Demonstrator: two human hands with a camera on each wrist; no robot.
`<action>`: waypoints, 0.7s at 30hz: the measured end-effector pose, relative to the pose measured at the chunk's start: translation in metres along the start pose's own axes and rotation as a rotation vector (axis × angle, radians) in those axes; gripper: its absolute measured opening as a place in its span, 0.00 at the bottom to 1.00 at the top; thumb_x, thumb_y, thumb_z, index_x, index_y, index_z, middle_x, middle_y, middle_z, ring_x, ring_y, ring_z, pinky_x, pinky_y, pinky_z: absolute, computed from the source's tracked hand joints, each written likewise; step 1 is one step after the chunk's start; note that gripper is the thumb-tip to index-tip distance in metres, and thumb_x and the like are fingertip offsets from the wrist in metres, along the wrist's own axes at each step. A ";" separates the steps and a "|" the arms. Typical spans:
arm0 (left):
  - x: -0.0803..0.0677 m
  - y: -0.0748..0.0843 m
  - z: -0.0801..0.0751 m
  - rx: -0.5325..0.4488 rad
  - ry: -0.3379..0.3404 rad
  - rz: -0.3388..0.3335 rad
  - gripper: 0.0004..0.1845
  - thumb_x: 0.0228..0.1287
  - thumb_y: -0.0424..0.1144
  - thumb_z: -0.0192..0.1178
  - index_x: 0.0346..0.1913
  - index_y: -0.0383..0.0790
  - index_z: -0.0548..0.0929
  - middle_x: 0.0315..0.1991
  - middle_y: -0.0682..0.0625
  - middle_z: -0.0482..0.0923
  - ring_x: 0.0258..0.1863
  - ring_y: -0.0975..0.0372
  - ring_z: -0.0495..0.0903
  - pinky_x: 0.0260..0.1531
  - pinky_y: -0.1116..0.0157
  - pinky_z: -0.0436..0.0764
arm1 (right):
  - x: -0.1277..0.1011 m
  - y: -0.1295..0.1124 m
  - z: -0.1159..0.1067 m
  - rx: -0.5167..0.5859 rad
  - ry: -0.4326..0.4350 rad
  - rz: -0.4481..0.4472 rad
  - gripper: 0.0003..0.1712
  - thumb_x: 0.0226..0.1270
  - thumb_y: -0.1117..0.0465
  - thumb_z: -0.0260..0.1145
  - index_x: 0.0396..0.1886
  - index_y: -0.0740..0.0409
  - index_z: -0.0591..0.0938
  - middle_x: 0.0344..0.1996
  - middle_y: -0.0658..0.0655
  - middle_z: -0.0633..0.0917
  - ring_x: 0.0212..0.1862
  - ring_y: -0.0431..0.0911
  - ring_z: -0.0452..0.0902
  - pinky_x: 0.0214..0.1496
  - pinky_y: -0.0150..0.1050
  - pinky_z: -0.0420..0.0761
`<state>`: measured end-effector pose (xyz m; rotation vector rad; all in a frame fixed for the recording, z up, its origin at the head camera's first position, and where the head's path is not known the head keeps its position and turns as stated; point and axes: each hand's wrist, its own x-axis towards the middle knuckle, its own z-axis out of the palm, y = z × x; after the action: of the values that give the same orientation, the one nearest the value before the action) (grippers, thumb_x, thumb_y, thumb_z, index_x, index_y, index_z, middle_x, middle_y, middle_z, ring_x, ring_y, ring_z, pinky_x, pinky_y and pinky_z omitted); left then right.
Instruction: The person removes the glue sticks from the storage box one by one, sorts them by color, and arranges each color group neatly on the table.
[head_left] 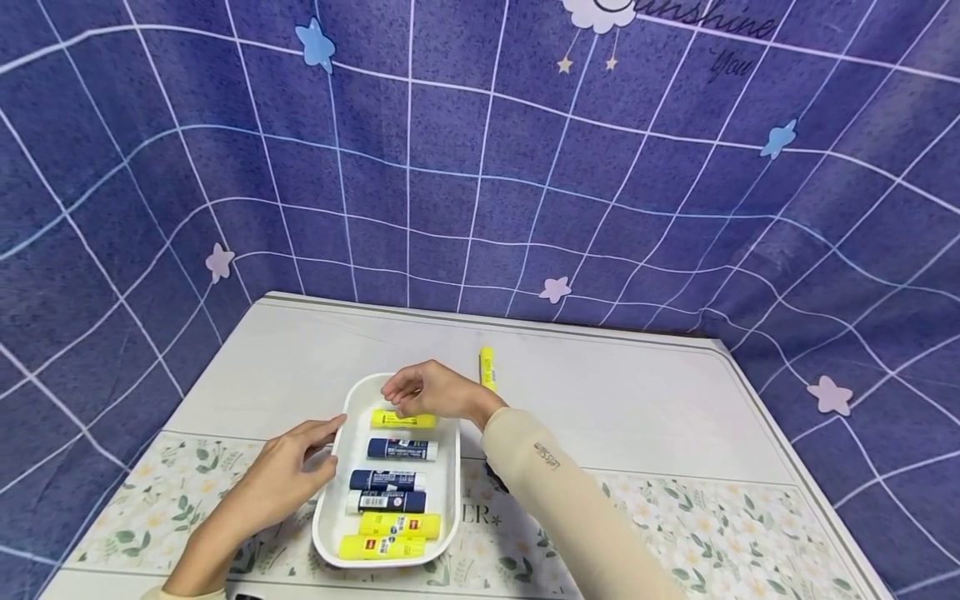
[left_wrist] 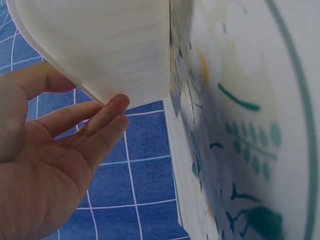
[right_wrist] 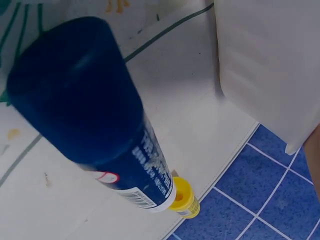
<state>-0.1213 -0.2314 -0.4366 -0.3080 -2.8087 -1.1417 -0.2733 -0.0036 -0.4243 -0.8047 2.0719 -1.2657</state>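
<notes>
**Hands working at a tray of glue sticks**

The right hand [head_left: 431, 390] is curling over the yellow glue stick [head_left: 402, 419] at the tray's twelve o'clock end; whether it is gripping it I cannot tell. The left hand [head_left: 288, 471], fingers straight, is pressing the white tray [head_left: 330, 500] at nine o'clock, probably steadying it. Inside are lying six short, capped sticks, yellow and navy, crosswise.

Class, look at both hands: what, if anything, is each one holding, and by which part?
The right hand pinches the top yellow glue stick near its middle. The left hand only touches the white tray at its left rim.
</notes>
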 end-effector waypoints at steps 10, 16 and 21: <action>0.000 -0.002 0.000 0.006 0.012 0.015 0.29 0.65 0.28 0.64 0.70 0.29 0.75 0.62 0.34 0.80 0.59 0.43 0.84 0.60 0.48 0.85 | 0.005 -0.002 0.004 -0.197 -0.012 0.046 0.19 0.63 0.72 0.72 0.54 0.61 0.86 0.48 0.54 0.89 0.47 0.37 0.83 0.55 0.26 0.84; -0.001 -0.001 0.000 0.016 0.011 0.006 0.29 0.65 0.28 0.64 0.70 0.30 0.75 0.61 0.35 0.81 0.58 0.43 0.84 0.60 0.49 0.85 | 0.008 -0.002 0.012 -0.345 -0.007 0.041 0.17 0.60 0.73 0.74 0.49 0.58 0.87 0.43 0.52 0.89 0.43 0.35 0.82 0.51 0.24 0.84; -0.001 0.000 0.001 0.004 0.002 -0.004 0.29 0.66 0.28 0.63 0.71 0.30 0.74 0.62 0.34 0.80 0.60 0.42 0.84 0.60 0.49 0.85 | 0.009 -0.002 0.018 -0.559 0.013 0.042 0.14 0.60 0.66 0.77 0.45 0.51 0.89 0.40 0.46 0.89 0.41 0.33 0.80 0.50 0.24 0.83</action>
<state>-0.1206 -0.2306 -0.4371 -0.3012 -2.8107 -1.1365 -0.2654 -0.0212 -0.4311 -0.9781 2.4741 -0.6647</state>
